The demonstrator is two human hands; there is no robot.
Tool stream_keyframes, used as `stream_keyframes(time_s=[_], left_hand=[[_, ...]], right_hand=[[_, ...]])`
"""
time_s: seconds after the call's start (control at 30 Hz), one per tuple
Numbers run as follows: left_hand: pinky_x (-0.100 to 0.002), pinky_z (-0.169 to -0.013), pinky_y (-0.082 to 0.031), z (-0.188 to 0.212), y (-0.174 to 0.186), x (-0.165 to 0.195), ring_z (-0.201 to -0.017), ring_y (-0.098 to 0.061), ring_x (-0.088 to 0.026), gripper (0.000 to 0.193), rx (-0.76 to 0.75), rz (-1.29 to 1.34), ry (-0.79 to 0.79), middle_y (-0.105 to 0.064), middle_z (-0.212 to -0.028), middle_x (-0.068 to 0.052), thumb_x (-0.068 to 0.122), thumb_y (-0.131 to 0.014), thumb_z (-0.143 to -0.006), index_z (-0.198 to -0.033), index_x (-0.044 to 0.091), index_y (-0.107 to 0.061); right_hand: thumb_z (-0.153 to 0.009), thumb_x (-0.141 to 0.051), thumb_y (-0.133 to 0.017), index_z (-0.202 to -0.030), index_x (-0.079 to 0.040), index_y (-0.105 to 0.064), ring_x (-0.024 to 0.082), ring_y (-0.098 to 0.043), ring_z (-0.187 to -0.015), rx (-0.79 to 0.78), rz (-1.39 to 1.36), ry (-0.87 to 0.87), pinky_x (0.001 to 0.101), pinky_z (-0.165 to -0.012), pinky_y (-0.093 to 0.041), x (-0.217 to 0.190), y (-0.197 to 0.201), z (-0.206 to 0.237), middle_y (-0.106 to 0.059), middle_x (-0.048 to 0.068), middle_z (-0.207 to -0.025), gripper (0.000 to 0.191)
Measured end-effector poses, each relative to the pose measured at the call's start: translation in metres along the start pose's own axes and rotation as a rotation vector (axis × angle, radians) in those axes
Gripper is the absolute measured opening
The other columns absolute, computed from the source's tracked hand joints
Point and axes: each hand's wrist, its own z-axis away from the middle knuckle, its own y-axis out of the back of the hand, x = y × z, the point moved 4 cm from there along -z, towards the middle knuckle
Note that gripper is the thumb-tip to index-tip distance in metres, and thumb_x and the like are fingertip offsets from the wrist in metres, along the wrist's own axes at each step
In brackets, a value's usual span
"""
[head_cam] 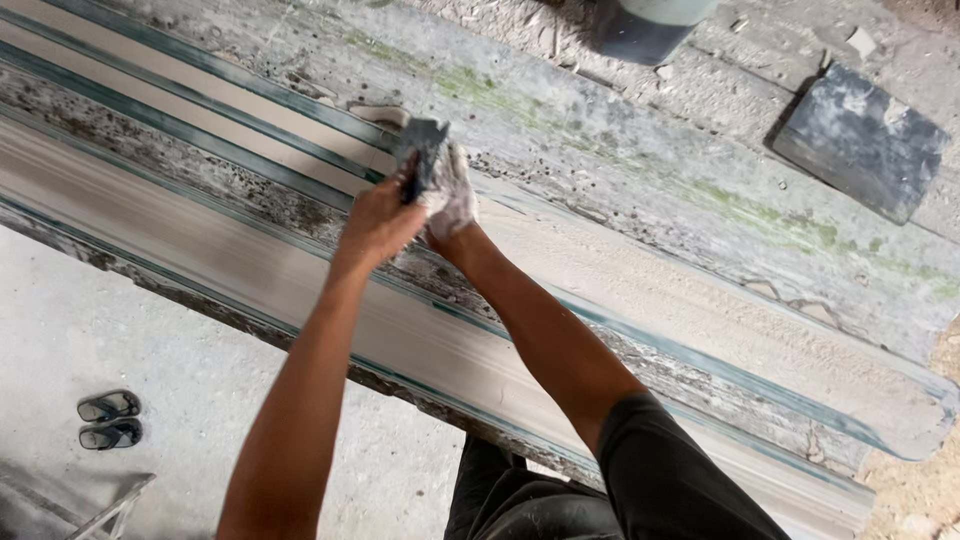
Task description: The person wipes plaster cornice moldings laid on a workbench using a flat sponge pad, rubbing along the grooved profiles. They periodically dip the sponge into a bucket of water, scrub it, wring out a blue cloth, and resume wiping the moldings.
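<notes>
L hand (375, 222) gripping dark scraper blade (421, 152) w/ fingers closed round it | R hand (450, 195) (plaster-caked) pressed on its far side, closed | blade sits on wet plaster moulding (640, 290) along long bench mould (200, 215) | risk: tilt blade, prob gouges soft run | sandals (109, 419) on floor

— What carries the work under the hands (415, 205)?
— A long moulded slab (250, 270) with ridges and green-edged grooves, running slantwise, wet grey plaster spread to the right of the hands
— And below it?
— The pale concrete floor (80, 320), a pair of dark sandals (109, 420) lying well to the lower left of the hands
— Anything beyond the hands?
— A dark flat block (862, 140) on the ground, far upper right
</notes>
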Motion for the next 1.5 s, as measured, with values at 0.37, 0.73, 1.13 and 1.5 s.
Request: stream_keyframes(time_s=[0.37, 0.73, 1.13, 1.5], left_hand=[[-0.046, -0.094, -0.054, 0.088, -0.245, 0.189, -0.111, -0.069, -0.038, 0.091, -0.123, 0.095, -0.193, -0.072, -0.12, -0.019, 0.083, -0.039, -0.08, -0.133, 0.014, -0.062], [-0.046, -0.062, -0.061, 0.215, -0.548, 0.418, -0.072, -0.074, -0.024, 0.073, -0.372, 0.104, -0.39, -0.074, -0.082, -0.01, 0.075, -0.037, -0.088, -0.112, 0.013, -0.067], [-0.045, -0.054, -0.057, 0.335, -0.738, 0.442, -0.059, -0.07, -0.03, 0.044, -0.695, -0.037, -0.764, -0.068, -0.079, -0.021, 0.018, -0.053, -0.095, -0.131, -0.008, -0.055], [-0.034, -0.043, -0.043, 0.271, -0.471, 0.272, -0.052, -0.052, -0.014, 0.035, -0.533, 0.509, -0.49, -0.054, -0.067, -0.006, 0.031, -0.04, -0.106, -0.093, 0.003, -0.055]], right_hand=[[-0.103, -0.028, -0.052, -0.14, -0.012, -0.053, 0.026, -0.048, -0.123, 0.311, -1.114, -0.184, 0.0405, -0.106, -0.038, 0.205, -0.061, 0.281, -0.056, 0.008, -0.132, 0.04], [-0.11, -0.023, -0.046, -0.122, -0.011, -0.057, 0.016, -0.062, -0.092, 0.445, -2.217, -0.724, 0.0338, -0.08, -0.057, 0.409, -0.137, 0.627, -0.066, 0.003, -0.107, 0.02], [-0.11, -0.039, -0.054, -0.128, 0.001, -0.066, 0.021, -0.067, -0.105, 1.54, -1.719, -1.819, 0.038, -0.095, -0.055, 0.411, -0.253, 0.841, -0.071, 0.014, -0.11, 0.045], [-0.11, -0.048, -0.04, -0.106, -0.011, -0.06, 0.02, -0.064, -0.109, 0.974, -1.768, -0.164, 0.0306, -0.096, -0.054, 0.438, -0.075, 0.647, -0.066, 0.009, -0.118, 0.042]])
